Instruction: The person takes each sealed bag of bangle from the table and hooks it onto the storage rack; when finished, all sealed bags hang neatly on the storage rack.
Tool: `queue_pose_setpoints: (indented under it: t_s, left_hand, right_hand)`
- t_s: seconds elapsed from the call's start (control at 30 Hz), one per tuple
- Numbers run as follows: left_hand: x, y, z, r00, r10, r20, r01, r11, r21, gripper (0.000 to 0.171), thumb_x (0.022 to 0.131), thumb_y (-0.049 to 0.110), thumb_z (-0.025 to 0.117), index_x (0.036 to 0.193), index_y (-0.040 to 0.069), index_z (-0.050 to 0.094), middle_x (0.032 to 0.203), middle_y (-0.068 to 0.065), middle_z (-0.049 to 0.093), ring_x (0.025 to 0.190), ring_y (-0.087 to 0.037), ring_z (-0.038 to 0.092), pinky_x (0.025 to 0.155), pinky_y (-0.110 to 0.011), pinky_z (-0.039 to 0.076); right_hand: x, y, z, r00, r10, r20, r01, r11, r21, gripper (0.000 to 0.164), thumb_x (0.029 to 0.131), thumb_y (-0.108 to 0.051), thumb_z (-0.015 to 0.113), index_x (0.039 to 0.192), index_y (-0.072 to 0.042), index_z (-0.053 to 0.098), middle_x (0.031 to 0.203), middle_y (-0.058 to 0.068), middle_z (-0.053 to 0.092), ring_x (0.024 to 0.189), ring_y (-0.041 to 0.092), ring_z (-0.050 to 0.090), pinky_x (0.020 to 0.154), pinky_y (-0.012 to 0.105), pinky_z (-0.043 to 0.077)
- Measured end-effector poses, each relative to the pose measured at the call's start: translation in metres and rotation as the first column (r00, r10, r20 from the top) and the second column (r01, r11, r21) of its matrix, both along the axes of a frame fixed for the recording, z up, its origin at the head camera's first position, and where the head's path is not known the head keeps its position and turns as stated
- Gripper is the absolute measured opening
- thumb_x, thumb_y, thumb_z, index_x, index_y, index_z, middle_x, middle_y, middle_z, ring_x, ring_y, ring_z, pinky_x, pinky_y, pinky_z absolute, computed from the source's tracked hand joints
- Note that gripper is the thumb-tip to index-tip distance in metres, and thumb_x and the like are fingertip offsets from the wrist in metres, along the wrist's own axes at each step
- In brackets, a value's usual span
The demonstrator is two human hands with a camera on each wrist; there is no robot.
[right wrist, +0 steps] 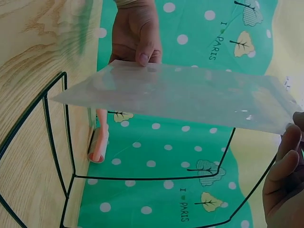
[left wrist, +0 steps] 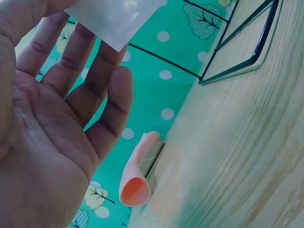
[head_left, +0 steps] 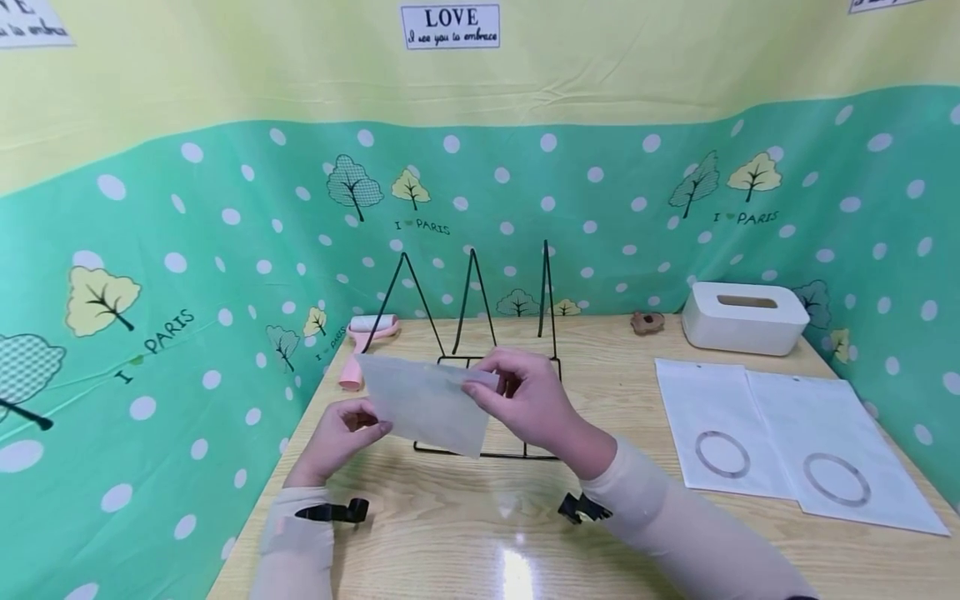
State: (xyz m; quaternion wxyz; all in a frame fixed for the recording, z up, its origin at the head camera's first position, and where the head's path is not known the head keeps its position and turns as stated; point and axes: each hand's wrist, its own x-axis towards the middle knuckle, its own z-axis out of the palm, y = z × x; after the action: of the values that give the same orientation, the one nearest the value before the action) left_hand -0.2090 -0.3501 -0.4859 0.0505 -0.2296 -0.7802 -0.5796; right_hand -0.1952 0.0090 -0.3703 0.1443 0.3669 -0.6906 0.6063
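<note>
A thin, whitish translucent sheet (head_left: 431, 404) is held up tilted between both hands above the table. My left hand (head_left: 337, 442) pinches its left edge near the lower corner between thumb and fingers. At the opposite end, my right hand (head_left: 536, 400) grips the upper right edge, thumb on the near face. In the right wrist view the sheet (right wrist: 180, 95) looks flat and glossy, spanning from one hand to the other. Behind it stands a black wire rack (head_left: 424, 305) with tall pointed uprights, its base partly hidden by the sheet and right hand.
A pink lint roller (head_left: 352, 371) lies at the back left. Toward the right are two white flat bags (head_left: 708, 400) with ring marks, overlapping. A white tissue box (head_left: 742, 329) and a small brown object (head_left: 647, 322) sit at the back. Patterned cloth hangs around the table (head_left: 435, 533).
</note>
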Motion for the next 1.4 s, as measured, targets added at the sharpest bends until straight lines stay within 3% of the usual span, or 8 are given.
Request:
queue_pose_setpoints:
  t_s: [0.27, 0.43, 0.8, 1.13, 1.4]
  left_hand:
    - [0.003, -0.007, 0.002, 1.0, 0.016, -0.016, -0.015, 1.0, 0.011, 0.016, 0.093, -0.012, 0.071, 0.096, 0.004, 0.073, 0.097, -0.004, 0.074, 0.089, -0.012, 0.069, 0.072, -0.03, 0.055]
    - [0.005, -0.012, 0.002, 1.0, 0.031, 0.0, -0.031, 0.999, 0.009, 0.01, 0.094, -0.009, 0.071, 0.1, 0.0, 0.071, 0.098, -0.005, 0.075, 0.09, -0.016, 0.071, 0.074, -0.03, 0.057]
    - [0.005, -0.028, 0.0, 0.997, 0.079, -0.005, -0.078, 0.996, 0.043, 0.008, 0.096, -0.008, 0.069, 0.102, -0.003, 0.072, 0.1, -0.002, 0.075, 0.092, -0.013, 0.07, 0.078, -0.027, 0.057]
    - [0.007, -0.047, 0.001, 0.994, 0.109, 0.004, -0.109, 0.992, 0.066, 0.01, 0.095, -0.011, 0.068, 0.102, -0.004, 0.072, 0.095, 0.0, 0.075, 0.084, -0.012, 0.068, 0.074, -0.025, 0.056]
    - [0.01, -0.054, 0.001, 0.997, 0.082, 0.005, -0.082, 0.986, 0.145, 0.011, 0.097, -0.012, 0.065, 0.104, -0.006, 0.07, 0.098, 0.002, 0.074, 0.089, -0.01, 0.068, 0.076, -0.024, 0.055]
  right_hand:
    - [-0.005, -0.011, 0.001, 1.0, 0.001, 0.023, -0.001, 1.0, -0.028, 0.012, 0.089, -0.007, 0.085, 0.085, -0.009, 0.074, 0.07, 0.0, 0.059, 0.054, 0.013, 0.047, 0.047, 0.025, 0.04]
    - [-0.01, -0.021, 0.001, 0.997, 0.015, 0.072, -0.012, 0.999, -0.037, 0.013, 0.09, -0.009, 0.084, 0.085, -0.009, 0.073, 0.069, 0.002, 0.058, 0.055, 0.015, 0.049, 0.048, 0.026, 0.041]
    - [-0.02, -0.037, -0.009, 0.987, 0.112, 0.115, -0.1, 0.99, -0.102, 0.011, 0.094, -0.001, 0.077, 0.086, -0.007, 0.071, 0.079, 0.006, 0.064, 0.06, 0.021, 0.066, 0.055, 0.037, 0.059]
    - [-0.021, -0.053, -0.014, 0.98, 0.123, 0.158, -0.102, 0.986, -0.135, 0.01, 0.092, -0.003, 0.08, 0.087, -0.002, 0.072, 0.078, 0.01, 0.071, 0.063, 0.021, 0.068, 0.061, 0.038, 0.061]
    - [-0.022, -0.061, -0.014, 0.977, 0.133, 0.166, -0.112, 0.985, -0.133, 0.008, 0.093, -0.005, 0.08, 0.089, -0.005, 0.073, 0.076, 0.005, 0.071, 0.064, 0.022, 0.069, 0.062, 0.039, 0.061]
